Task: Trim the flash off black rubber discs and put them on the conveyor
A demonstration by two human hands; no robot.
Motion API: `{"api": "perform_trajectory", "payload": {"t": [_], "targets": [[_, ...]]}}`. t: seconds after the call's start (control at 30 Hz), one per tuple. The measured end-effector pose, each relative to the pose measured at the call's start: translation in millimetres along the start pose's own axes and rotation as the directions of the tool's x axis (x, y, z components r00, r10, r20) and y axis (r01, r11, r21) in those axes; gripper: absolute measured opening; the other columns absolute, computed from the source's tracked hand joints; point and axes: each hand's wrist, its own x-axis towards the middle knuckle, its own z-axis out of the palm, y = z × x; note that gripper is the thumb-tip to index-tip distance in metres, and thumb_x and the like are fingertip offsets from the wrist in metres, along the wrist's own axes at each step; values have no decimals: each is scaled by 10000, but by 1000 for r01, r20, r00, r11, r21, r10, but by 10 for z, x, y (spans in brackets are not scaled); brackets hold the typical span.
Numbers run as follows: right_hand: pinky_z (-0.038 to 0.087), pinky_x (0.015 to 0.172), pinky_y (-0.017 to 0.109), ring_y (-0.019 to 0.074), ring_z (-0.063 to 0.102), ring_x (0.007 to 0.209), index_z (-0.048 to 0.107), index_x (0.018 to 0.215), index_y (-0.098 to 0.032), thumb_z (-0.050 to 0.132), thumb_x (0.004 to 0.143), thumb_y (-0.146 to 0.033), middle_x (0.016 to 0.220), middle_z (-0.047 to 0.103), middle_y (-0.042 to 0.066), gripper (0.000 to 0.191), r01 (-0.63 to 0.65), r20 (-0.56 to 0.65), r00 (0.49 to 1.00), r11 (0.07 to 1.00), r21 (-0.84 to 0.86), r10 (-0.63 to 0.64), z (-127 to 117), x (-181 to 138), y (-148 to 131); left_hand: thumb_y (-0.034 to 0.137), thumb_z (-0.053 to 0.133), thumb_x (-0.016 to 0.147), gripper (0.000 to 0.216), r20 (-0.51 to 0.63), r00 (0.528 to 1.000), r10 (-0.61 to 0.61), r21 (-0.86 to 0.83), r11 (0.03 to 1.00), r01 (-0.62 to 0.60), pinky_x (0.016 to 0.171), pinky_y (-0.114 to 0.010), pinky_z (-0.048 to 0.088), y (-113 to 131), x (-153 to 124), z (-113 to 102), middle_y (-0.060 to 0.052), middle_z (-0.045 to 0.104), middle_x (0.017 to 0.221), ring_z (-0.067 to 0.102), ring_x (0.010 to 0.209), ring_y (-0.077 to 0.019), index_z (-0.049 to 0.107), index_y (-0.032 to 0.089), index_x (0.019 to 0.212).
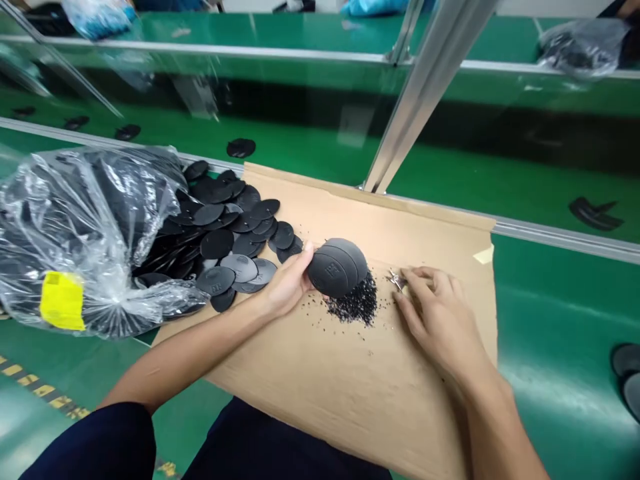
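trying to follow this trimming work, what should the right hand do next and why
Probably close the right hand on the small metal cutter at its fingertips and bring it to the black discs in the left hand's grip. The cutter lies on the cardboard, not yet picked up, and black trimmings are heaped just under the discs.

Cardboard sheet [390, 400] on surface [560, 333]; bag [75, 233] at its left edge, loose discs [230, 233] spilling rightward, shavings pile [356, 303] mid-sheet.
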Motion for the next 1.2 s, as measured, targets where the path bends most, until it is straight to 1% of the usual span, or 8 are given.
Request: {"api": "perform_trajectory", "payload": {"t": [0.2, 0.3, 0.37, 0.5, 0.63, 0.97, 1.1, 1.2], "targets": [[543, 744, 482, 359, 604, 965, 667, 1181, -120, 339, 1119, -439, 1067, 626, 175, 462, 52, -160, 985, 998, -38, -57, 51, 34, 69, 732, 398, 976, 690, -107, 973, 205, 231, 957, -176, 914, -415, 621, 252, 330, -143, -172, 774, 1118, 727, 1125, -276, 708, 135, 1127], [545, 721, 474, 355, 616, 937, 684, 1155, -154, 370, 1110, -421, 1051, 640, 158, 414, 33, -198, 979, 999, -37, -40, 91, 37, 93, 680, 267, 1031, 712, -121, 877, 466, 645, 708, -288, 983, -410, 587, 610, 818, -285, -183, 722, 1277, 683, 1220, -262, 669, 127, 1233], [544, 739, 464, 349, 614, 954, 689, 1156, -162, 379, 1107, -412, 1053, 638, 154, 401, -1, -188, 982, 999, -46, -8, 98, 25, 83, 596, 315, 1057, 613, -97, 840, 534, 752, 592, -289, 1079, -410, 531, 862, 1196, -345, -173, 656, 1401, 618, 1319, -256, 634, 133, 1300], [529, 836, 441, 324, 596, 1005, 687, 1170, -153, 372, 1112, -364, 1080, 625, 153, 383, -81, -107, 992, 993, -81, 73, 72, -19, 34, 394, 563, 1018, 398, -11, 870, 493, 866, 440, -239, 1171, -437, 455, 1104, 1812, -292, -171, 650, 1390, 597, 1321, -261, 626, 132, 1312], [508, 896, 419, 309, 583, 1044, 682, 1154, -176, 454, 1101, -313, 1115, 621, 135, 272, -140, -69, 988, 988, -62, 136, 44, -65, -11, 384, 655, 975, 368, 48, 947, 318, 959, 250, -133, 1055, -501, 545, 1001, 2113, -159, -120, 651, 1312, 641, 1202, -254, 635, 156, 1262], [486, 959, 455, 335, 557, 1061, 681, 1144, -142, 624, 1048, -247, 1128, 605, 155, 152, -177, -48, 983, 984, 28, 178, 18, -129, -84, 382, 642, 985, 333, -69, 976, 204, 990, -103, 92, 970, -436, 588, 905, 2223, -156, -100, 653, 1274, 660, 1134, -228, 636, 175, 1246], [468, 998, 465, 336, 559, 1083, 691, 1113, -138, 684, 1017, -224, 1146, 611, 155, 129, -213, -3, 977, 974, 82, 214, -22, -157, -168, 397, 638, 984, 315, -37, 973, 227, 985, -157, 74, 1018, -457, 562, 908, 2059, -39, -99, 680, 1251, 665, 1151, -234, 663, 167, 1197], [476, 1012, 337, 247, 585, 1097, 694, 1141, -195, 683, 1031, -235, 1162, 631, 84, 118, -256, 36, 967, 963, 81, 254, -83, -136, -83, 340, 598, 964, 242, 55, 967, 249, 982, -188, -8, 1099, -433, 507, 983, 1890, 3, -107, 723, 1238, 649, 1234, -291, 712, 186, 1112]]}}
